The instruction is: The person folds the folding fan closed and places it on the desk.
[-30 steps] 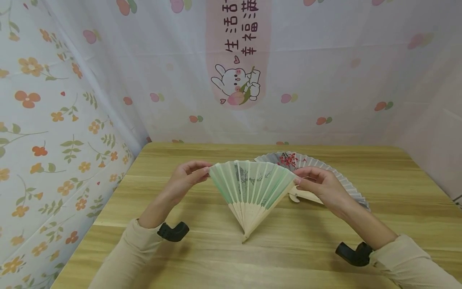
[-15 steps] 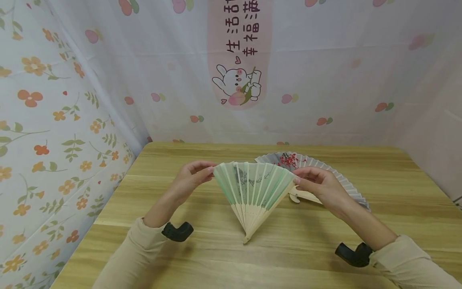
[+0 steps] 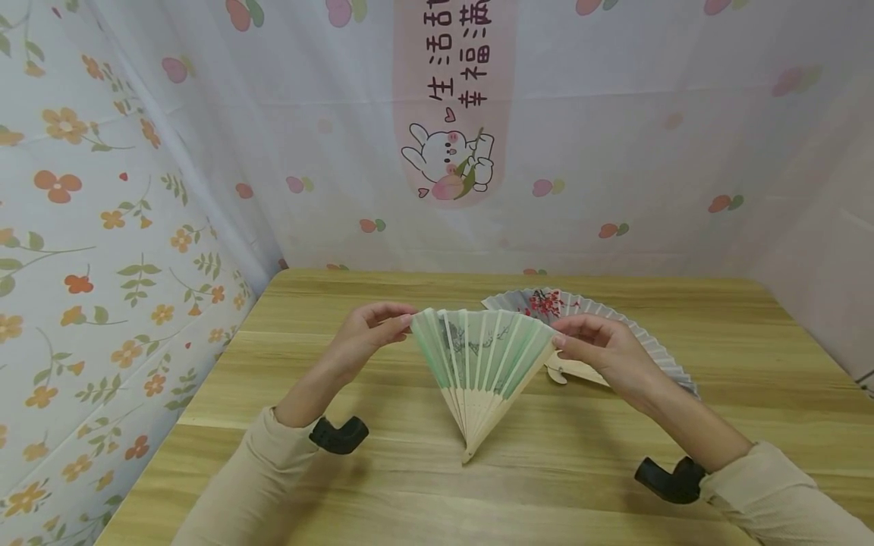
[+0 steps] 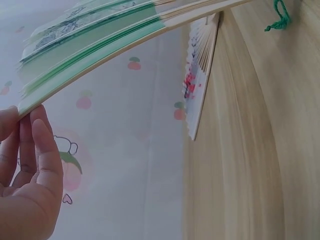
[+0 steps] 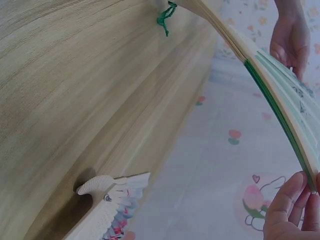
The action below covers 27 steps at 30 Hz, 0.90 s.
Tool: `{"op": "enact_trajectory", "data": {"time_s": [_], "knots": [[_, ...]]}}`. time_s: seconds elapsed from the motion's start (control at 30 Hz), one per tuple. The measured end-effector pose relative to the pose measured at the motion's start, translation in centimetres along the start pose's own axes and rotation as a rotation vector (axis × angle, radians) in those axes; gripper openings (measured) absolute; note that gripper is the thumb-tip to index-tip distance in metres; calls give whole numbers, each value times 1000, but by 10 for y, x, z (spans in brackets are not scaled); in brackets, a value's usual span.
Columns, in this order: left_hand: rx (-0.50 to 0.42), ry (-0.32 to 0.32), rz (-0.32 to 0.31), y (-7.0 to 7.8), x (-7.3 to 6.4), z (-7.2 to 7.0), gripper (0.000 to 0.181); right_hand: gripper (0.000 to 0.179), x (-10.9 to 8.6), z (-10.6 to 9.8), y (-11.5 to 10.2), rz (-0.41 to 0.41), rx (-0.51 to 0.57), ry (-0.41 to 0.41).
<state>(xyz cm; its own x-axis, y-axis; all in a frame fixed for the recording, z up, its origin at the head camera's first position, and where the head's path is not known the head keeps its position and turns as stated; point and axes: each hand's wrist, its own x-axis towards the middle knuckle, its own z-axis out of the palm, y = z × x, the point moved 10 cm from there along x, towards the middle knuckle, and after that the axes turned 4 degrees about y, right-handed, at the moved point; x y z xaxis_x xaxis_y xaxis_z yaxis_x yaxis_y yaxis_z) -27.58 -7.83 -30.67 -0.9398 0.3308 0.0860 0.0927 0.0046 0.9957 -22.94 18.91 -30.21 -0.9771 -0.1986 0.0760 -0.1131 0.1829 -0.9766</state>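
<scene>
A green folding fan with pale wooden ribs and a grey ink drawing stands partly spread above the table, its pivot end pointing toward me. My left hand pinches the fan's upper left corner between thumb and fingers. At the opposite upper corner, my right hand pinches the outer rib. Both wrist views show fingertips gripping the end ribs; a green cord hangs near the pivot. Behind the right hand lies a second folding fan, grey-white with red blossoms, spread open on the table and partly covered by the hand and the green fan.
The wooden table reaches back to a white printed curtain. A floral curtain hangs along the left side. Black wrist mounts stick out from both sleeves.
My left hand has shifted a little to the right, and the green fan's spread has narrowed slightly. The right hand has barely moved; the blossom fan lies still.
</scene>
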Motion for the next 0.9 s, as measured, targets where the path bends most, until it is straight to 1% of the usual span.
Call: {"op": "enact_trajectory", "data": {"time_s": [0.23,0.47,0.9], "knots": [[58,-14,14,10,0,5,28,24,1,2,-4,1,-30,-9],[96,-11,32,17,1,9,25,21,3,4,-9,-8,-12,-13],[68,-28,28,20,4,19,24,26,4,10,-18,-25,-57,-18]]}}
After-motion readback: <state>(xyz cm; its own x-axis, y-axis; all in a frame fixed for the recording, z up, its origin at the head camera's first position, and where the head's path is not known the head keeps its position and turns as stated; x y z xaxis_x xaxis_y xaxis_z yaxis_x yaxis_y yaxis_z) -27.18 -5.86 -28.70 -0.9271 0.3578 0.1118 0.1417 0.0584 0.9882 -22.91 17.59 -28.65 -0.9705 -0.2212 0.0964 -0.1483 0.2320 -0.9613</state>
